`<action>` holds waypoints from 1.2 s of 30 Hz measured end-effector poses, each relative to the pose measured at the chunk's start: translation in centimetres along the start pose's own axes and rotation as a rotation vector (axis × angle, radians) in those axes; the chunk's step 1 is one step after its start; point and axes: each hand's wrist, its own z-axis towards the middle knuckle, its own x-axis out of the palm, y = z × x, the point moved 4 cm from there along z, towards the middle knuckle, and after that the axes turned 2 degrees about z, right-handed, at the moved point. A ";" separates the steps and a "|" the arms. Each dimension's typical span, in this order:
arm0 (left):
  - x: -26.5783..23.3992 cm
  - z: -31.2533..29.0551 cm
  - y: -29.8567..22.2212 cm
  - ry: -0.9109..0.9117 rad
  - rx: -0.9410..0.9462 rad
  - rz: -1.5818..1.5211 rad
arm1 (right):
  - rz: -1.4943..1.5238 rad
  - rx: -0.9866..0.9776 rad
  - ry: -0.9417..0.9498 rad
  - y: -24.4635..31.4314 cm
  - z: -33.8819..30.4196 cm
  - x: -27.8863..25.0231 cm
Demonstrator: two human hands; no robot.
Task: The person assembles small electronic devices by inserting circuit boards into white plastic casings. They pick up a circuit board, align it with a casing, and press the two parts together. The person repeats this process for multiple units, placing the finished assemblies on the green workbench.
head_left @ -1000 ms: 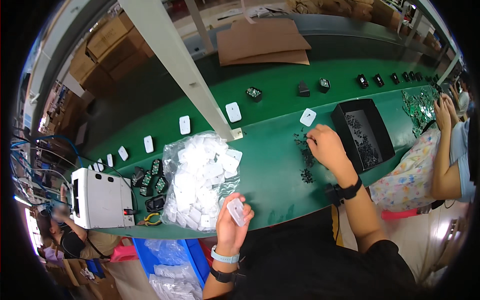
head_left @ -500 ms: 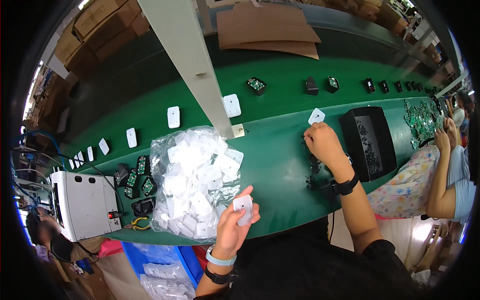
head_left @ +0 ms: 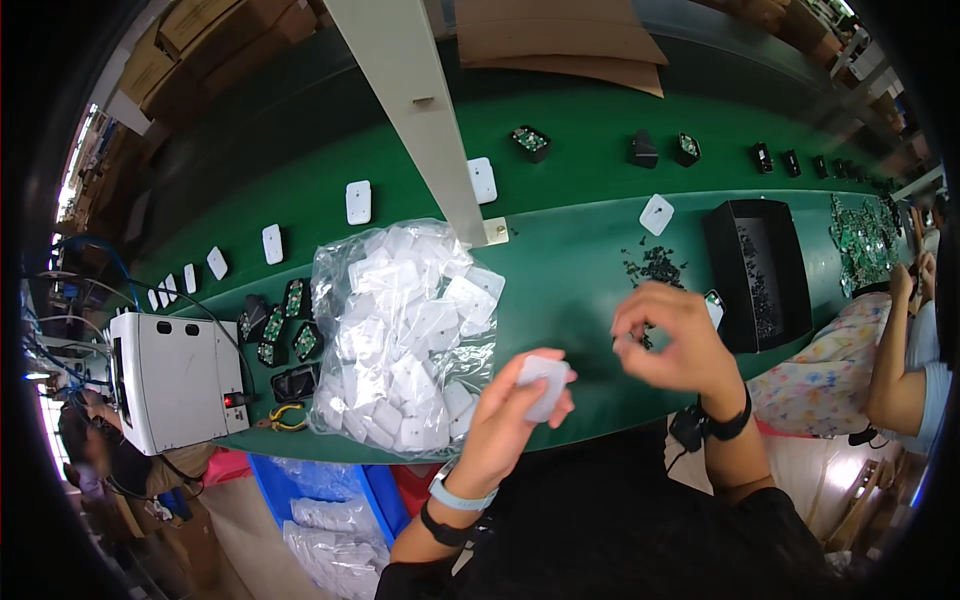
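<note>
Plate (head_left: 549, 384), white, lies within the left hand's grip (head_left: 503, 424).

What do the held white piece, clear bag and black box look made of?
White piece: likely moulded plastic, satin, given its even colour and rounded corners. Clear bag: glossy plastic film, judging by wrinkles and highlights. Black box: dull, flat walls; could be plastic or card.

Left forearm (head_left: 420, 540): enters from the near side, slanting far and right. Left hand (head_left: 502, 416): closed in a grip, thumb across the front, fingertips showing on the right. Right forearm (head_left: 735, 455): enters near right, angled far and left. Right hand (head_left: 688, 342): fingers curled, thumb and forefinger bent into a loop; blurred, fingertip contact unclear. Hands apart.
</note>
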 end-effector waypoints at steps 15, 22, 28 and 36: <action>4.0 -1.0 0.3 0.022 0.196 0.316 | -0.050 -0.152 -0.065 3.6 -3.7 1.1; 4.5 -1.5 0.5 -0.073 0.305 0.435 | -0.062 -0.162 -0.114 4.4 -4.3 0.4; 5.4 -2.1 0.0 -0.079 0.323 0.563 | -0.070 -0.091 -0.143 4.0 -4.6 1.0; 5.7 -2.3 -0.1 -0.060 0.375 0.690 | -0.043 0.014 -0.122 3.9 -4.6 0.8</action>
